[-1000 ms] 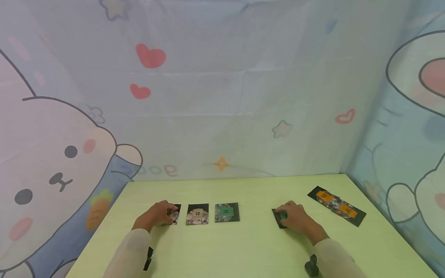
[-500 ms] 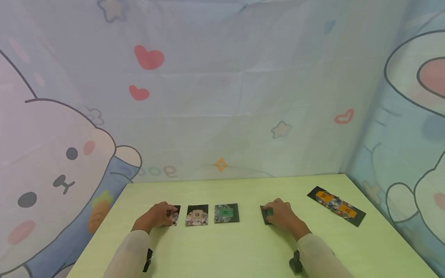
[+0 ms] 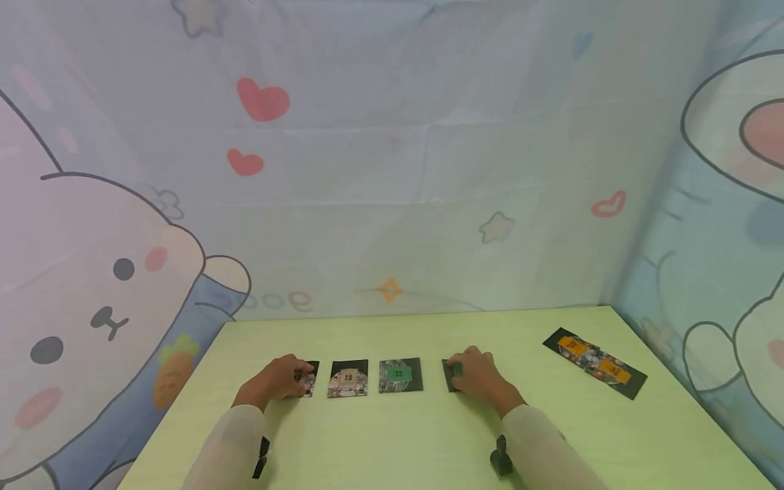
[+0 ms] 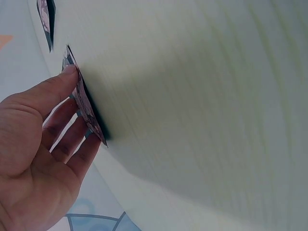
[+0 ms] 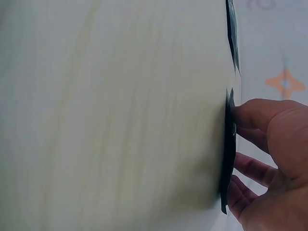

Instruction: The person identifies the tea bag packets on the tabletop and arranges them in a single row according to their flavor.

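Observation:
In the head view my left hand (image 3: pixel 278 378) is at the left end of a row of square picture cards, thumb and fingers gripping a card (image 3: pixel 313 371) at its edges. The left wrist view shows the thumb at this card's upper part and fingertips along its lower part. At the row's right end, my right hand (image 3: pixel 480 381) grips a dark card with a green patch (image 3: pixel 448 376) between thumb and fingers. Between the hands lie a card with a beige house-like patch (image 3: pixel 348 379) and another with a green one (image 3: pixel 401 375).
Two dark cards with orange patches, an upper one (image 3: pixel 572 346) and a lower one (image 3: pixel 616 376), lie slantwise end to end at the back right of the pale green table (image 3: pixel 380 442). A printed cloth backdrop (image 3: pixel 392 170) stands right behind the table and along its sides.
My right hand has slid left with its dark card, bringing it closer to the other green-patched card in the row. The left hand and its card have stayed in place.

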`<state>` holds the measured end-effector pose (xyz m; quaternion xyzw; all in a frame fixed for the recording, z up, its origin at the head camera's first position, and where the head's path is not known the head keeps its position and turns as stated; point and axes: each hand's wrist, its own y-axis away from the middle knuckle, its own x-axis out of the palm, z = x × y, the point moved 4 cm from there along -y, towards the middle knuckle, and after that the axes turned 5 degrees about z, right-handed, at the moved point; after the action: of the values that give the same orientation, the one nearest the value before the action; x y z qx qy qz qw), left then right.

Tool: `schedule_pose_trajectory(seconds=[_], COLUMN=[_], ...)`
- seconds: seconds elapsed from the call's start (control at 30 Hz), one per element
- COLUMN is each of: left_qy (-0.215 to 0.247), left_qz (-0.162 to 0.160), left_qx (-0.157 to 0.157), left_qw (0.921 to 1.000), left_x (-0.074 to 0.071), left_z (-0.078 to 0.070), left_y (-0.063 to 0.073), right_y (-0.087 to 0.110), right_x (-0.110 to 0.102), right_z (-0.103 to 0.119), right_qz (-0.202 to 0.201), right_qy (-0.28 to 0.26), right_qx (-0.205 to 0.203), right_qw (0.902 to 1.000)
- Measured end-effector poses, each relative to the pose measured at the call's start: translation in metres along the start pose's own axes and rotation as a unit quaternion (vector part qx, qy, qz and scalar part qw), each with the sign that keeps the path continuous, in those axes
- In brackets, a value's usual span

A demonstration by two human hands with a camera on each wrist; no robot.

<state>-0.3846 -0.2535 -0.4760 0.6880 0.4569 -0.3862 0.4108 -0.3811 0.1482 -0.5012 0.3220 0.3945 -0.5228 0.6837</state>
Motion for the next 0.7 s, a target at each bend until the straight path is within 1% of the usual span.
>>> schedule_pose_trajectory(seconds=[0.1, 0.27, 0.7], left_qy=[0.0, -0.013, -0.013], left_qz=[0.001, 0.003, 0.003], left_qx=[0.0, 0.004, -0.003], left_qw=[1.0, 0.9999, 0.9999], left_x=[0.001, 0.002, 0.003], left_z=[0.001, 0.004, 0.007], left_y=[-0.001, -0.003, -0.003], right_y=[-0.003, -0.007, -0.014], right_x=[0.003, 0.006, 0.014], right_z=[0.003, 0.01, 0.022], right_qz=[0.0, -0.002, 0.005], right_qy=[0.001, 0.001, 0.001], right_qx=[-0.001, -0.002, -0.001], right_qw=[1.0, 1.0, 1.0])
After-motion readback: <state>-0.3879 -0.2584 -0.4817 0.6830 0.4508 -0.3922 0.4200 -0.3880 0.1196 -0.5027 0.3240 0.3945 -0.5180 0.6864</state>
